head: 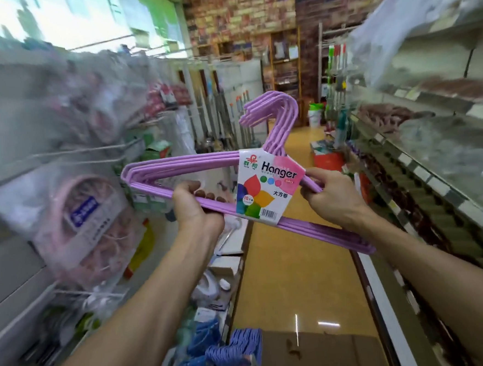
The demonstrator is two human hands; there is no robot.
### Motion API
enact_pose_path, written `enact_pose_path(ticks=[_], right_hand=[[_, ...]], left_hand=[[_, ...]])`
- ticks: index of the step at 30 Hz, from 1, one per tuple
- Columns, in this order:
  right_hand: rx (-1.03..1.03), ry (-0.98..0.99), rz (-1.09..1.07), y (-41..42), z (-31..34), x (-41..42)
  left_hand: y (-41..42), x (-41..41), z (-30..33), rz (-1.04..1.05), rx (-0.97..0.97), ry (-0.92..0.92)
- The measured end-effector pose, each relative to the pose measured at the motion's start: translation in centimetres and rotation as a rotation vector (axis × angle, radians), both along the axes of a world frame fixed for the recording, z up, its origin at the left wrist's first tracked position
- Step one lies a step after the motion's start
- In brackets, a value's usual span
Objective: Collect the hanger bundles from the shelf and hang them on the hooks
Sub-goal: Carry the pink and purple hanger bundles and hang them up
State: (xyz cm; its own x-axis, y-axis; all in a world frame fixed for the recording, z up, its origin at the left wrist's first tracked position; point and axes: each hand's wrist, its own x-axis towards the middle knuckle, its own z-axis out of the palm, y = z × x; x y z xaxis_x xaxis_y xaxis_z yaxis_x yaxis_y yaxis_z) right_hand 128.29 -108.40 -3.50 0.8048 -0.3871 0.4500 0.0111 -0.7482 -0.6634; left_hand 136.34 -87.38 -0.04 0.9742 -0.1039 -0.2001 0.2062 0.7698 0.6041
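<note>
A bundle of purple hangers is held up in mid-air at the centre of the aisle, tilted so its left corner rides higher than its right, the stacked hook ends curling up and to the left above the middle. A printed card label reading "Hanger" is wrapped round the neck and the bottom bar, binding the stack together. The left hand grips the bottom bar from below, to the left of the label, fingers curled up round the bar with the fingertips showing behind it. The right hand pinches the sloping right shoulder of the bundle just beside the label, thumb on top and fingers folded beneath. Both hands are therefore clamped on the same bundle, with the label between them. Low in the view, near the left forearm, a further stack of blue hangers lies beside a cardboard box. To the left, wire display hooks jut out from the shelving above a bagged pink clip-hanger; that side is blurred, so I cannot tell which hook is free. Shelves of bagged goods run down the right. I judge the bundle is collected and is being carried toward its hook, so hanging is the step in hand. The next move calls for turning the bundle until the hook ends face a wire prong, then threading all of them over it together, the stack kept square.
</note>
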Motion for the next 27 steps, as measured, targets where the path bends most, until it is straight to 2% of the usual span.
enact_pose_path(ticks=[12, 16, 27], right_hand=[[-0.031, -0.132, 0.413, 8.1, 3.8, -3.5], [0.037, -0.143, 0.555, 12.8, 4.4, -4.5], [0.03, -0.13, 0.927, 28.4, 7.0, -9.3]], left_hand=[[9.3, -11.5, 4.8, 0.363, -0.067, -0.143], [13.5, -15.6, 5.7, 0.524, -0.008, -0.112], [26.7, -27.9, 7.3, 0.905, 0.02, -0.152]])
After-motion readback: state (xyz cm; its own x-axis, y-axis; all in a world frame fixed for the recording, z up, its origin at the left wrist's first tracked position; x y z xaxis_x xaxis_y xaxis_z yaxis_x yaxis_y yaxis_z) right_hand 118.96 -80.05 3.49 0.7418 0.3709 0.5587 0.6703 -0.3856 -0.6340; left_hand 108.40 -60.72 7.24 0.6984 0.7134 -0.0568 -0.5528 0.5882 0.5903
